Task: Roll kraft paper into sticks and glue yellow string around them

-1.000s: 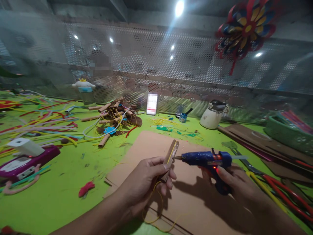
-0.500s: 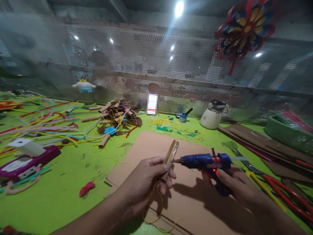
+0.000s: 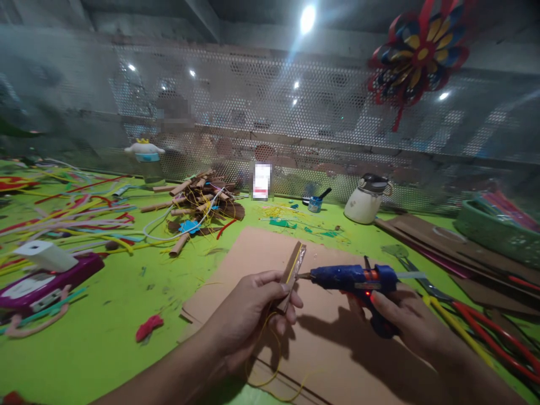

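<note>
My left hand (image 3: pixel 264 301) is closed around a narrow folded strip of brown cardboard (image 3: pixel 292 264), held upright at a slant. Yellow string (image 3: pixel 278 351) runs along the strip and hangs in a loop below the hand. A shiny line of glue shows on the strip's right side. In my right hand (image 3: pixel 405 318) is a blue hot glue gun (image 3: pixel 354 277), its red light lit and a clear glue stick (image 3: pixel 411 274) poking out of its back. The gun's nozzle points left and meets the strip's right edge, just above my left thumb.
Brown cardboard sheets (image 3: pixel 236 259) lie under my hands. Scissors with red handles (image 3: pixel 493 332) are on the right, near a green basket (image 3: pixel 485 225). A white jug (image 3: pixel 363 201) stands behind. Rolled cardboard tubes (image 3: pixel 202 194), coloured pipe cleaners (image 3: pixel 80 225) and a purple power strip (image 3: pixel 80 278) lie left.
The glue gun has shifted very slightly left and down along the strip. Both hands keep their grip, and the rest of the table looks the same.
</note>
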Available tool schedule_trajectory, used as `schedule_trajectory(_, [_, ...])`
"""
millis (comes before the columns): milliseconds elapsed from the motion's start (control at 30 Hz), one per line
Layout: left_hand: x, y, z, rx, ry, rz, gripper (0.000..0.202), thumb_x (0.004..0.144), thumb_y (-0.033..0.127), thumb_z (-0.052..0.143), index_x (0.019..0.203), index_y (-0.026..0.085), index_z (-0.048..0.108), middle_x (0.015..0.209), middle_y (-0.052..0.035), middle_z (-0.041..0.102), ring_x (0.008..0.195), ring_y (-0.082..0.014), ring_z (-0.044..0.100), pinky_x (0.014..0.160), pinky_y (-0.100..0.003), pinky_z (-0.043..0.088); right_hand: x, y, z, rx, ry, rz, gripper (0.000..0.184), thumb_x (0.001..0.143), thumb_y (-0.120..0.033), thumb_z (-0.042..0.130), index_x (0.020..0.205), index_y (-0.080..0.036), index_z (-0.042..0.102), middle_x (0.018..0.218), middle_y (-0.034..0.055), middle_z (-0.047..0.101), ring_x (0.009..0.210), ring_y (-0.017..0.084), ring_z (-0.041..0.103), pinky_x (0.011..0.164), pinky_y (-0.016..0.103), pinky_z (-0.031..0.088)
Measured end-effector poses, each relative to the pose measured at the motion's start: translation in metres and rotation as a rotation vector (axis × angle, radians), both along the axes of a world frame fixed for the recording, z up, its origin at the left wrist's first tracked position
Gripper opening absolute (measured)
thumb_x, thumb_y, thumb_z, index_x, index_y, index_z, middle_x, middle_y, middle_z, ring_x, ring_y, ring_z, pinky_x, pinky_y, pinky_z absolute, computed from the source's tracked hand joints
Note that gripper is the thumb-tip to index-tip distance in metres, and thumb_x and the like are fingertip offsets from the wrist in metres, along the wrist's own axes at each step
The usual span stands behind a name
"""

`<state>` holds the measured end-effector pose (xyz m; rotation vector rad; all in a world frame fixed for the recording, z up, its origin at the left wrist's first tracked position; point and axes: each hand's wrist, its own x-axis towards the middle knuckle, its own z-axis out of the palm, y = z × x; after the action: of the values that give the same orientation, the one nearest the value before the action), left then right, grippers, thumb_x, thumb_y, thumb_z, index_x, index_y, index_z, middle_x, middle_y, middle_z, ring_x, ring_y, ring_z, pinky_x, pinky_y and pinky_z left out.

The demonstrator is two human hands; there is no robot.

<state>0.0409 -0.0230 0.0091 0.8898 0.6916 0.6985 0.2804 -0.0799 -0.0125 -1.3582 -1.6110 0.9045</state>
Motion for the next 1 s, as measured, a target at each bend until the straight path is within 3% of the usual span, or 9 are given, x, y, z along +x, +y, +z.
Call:
schedule_trajectory(367, [-0.001, 0.0, -0.004, -0.015, -0.02, -0.033, 0.007, 0.076, 0.014, 0.054, 0.075, 0.008, 0.057, 0.07, -0.0067, 0.06, 0.048, -0.0053, 0.05, 0.04, -0.014, 0.035, 0.007, 0.009, 0.0, 0.064, -0.043, -0.016, 0.049, 0.084, -0.053, 0.038, 0.064, -0.014, 0.059, 0.065, 0.0068, 0.055, 0.069, 0.019, 0.051, 0.058, 0.027, 0.039])
schedule_trajectory(600, [-0.001, -0.001, -0.001, -0.007, -0.004, -0.04, 0.007, 0.077, 0.014, 0.055, 0.076, 0.008, 0.058, 0.067, -0.0059, 0.059, 0.046, -0.0051, 0.049, 0.039, -0.014, 0.035, 0.001, 0.0, -0.003, -0.07, -0.006, 0.063, 0.044, 0.081, -0.054, 0.045, 0.069, -0.016, 0.061, 0.062, 0.0055, 0.054, 0.063, 0.017, 0.049, 0.053, 0.026, 0.038])
schedule_trajectory(867, [0.0, 0.002, -0.003, -0.008, -0.022, -0.063, 0.007, 0.074, 0.014, 0.058, 0.076, 0.008, 0.058, 0.07, -0.0074, 0.06, 0.05, -0.0067, 0.051, 0.04, -0.015, 0.035, 0.01, 0.011, -0.004, 0.06, -0.054, -0.029, 0.044, 0.085, -0.049, 0.04, 0.071, -0.014, 0.062, 0.067, 0.0076, 0.056, 0.075, 0.022, 0.053, 0.062, 0.029, 0.041])
schedule_trajectory(1000, [-0.001, 0.002, -0.003, -0.023, -0.01, -0.058, 0.006, 0.075, 0.012, 0.056, 0.076, 0.007, 0.058, 0.07, -0.0069, 0.06, 0.049, -0.0058, 0.05, 0.04, -0.015, 0.034, 0.007, 0.007, -0.001, 0.048, -0.103, 0.019, 0.042, 0.086, -0.048, 0.04, 0.07, -0.015, 0.062, 0.07, 0.0072, 0.058, 0.072, 0.019, 0.052, 0.06, 0.028, 0.041])
